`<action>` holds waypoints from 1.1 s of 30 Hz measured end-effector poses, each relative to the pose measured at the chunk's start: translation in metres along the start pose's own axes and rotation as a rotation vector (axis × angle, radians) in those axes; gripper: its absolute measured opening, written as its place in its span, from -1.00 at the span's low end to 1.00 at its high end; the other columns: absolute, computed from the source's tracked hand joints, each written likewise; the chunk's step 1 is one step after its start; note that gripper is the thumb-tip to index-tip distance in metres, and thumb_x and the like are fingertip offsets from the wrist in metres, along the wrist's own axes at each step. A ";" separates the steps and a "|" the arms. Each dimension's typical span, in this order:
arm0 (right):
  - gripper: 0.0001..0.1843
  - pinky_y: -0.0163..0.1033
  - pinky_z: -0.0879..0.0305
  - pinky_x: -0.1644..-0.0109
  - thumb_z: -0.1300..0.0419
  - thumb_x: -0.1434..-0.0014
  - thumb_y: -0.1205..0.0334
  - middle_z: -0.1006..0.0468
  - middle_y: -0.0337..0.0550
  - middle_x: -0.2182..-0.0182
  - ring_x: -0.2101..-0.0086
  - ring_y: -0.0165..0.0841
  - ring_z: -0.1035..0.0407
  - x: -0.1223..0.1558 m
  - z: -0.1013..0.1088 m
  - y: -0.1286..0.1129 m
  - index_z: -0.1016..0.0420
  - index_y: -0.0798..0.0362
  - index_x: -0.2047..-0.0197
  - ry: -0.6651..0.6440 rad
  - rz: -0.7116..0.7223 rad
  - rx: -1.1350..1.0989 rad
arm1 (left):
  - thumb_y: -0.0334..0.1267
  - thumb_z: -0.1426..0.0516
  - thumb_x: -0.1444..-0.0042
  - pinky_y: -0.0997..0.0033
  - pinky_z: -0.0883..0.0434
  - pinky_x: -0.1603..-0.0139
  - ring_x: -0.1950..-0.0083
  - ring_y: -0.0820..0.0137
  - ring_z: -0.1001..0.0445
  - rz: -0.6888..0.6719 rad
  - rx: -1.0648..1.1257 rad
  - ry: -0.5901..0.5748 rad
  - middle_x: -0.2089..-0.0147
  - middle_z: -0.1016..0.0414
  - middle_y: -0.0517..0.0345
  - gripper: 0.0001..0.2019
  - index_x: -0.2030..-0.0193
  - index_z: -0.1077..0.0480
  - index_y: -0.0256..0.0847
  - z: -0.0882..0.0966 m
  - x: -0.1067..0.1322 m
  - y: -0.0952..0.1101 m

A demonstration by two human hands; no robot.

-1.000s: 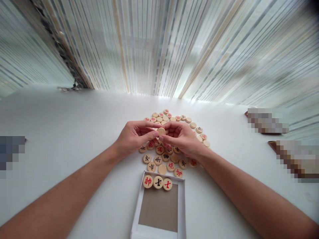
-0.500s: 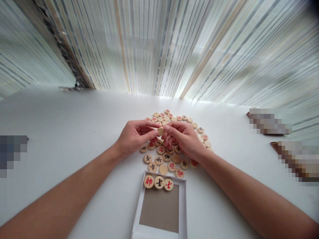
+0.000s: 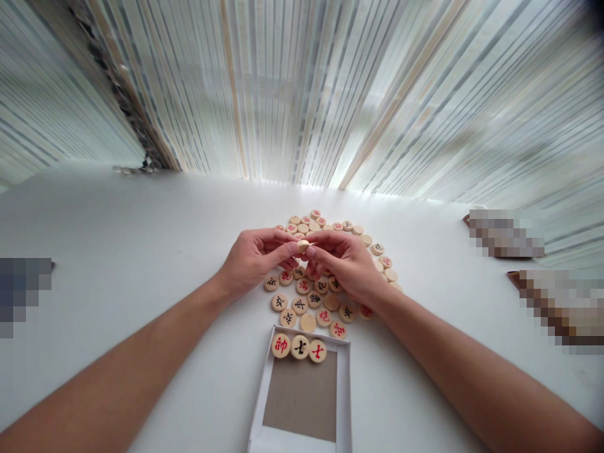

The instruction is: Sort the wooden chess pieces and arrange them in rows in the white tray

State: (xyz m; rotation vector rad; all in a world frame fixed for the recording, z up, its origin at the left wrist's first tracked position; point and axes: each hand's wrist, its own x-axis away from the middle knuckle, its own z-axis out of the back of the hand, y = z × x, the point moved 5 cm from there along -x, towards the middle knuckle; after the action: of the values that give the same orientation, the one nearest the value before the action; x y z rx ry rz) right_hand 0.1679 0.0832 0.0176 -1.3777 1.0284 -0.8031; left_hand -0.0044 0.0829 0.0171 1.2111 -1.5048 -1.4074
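My left hand (image 3: 255, 257) and my right hand (image 3: 346, 261) meet above a heap of round wooden chess pieces (image 3: 325, 289) on the white table (image 3: 117, 251). Both pinch one pale wooden piece (image 3: 303, 246) between fingertips, held tilted edge-on, so its face does not show. Below the heap lies a shallow white box (image 3: 302, 393) with a grey-brown bottom. Three pieces (image 3: 299, 346) with red and black characters sit in a row along its far wall.
Striped curtains hang behind the table's far edge. Blurred patches lie at the left edge (image 3: 21, 289) and at the right (image 3: 507, 233), (image 3: 557, 308). Small dark objects (image 3: 134, 168) rest at the far left by the curtain.
The piece between my fingertips has turned from showing its flat face to nearly edge-on. Both hands stay in the same place above the heap.
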 end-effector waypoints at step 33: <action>-0.82 -0.19 -0.59 0.30 -0.38 -0.29 0.20 -0.73 -0.12 0.29 0.38 -0.29 -0.63 0.017 -0.006 -0.016 -0.65 -0.01 0.05 0.136 0.452 0.780 | -0.23 -0.49 0.00 0.36 -0.65 0.17 0.26 0.32 -0.69 -0.047 0.024 0.024 0.25 -0.72 0.02 -0.73 0.19 -0.66 -0.30 0.006 -0.002 -0.007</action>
State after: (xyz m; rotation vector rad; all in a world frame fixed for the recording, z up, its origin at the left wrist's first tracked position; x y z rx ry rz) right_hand 0.1707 0.0644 0.0326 -0.4123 0.9320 -0.8313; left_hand -0.0080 0.0871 0.0099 1.2814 -1.4900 -1.4040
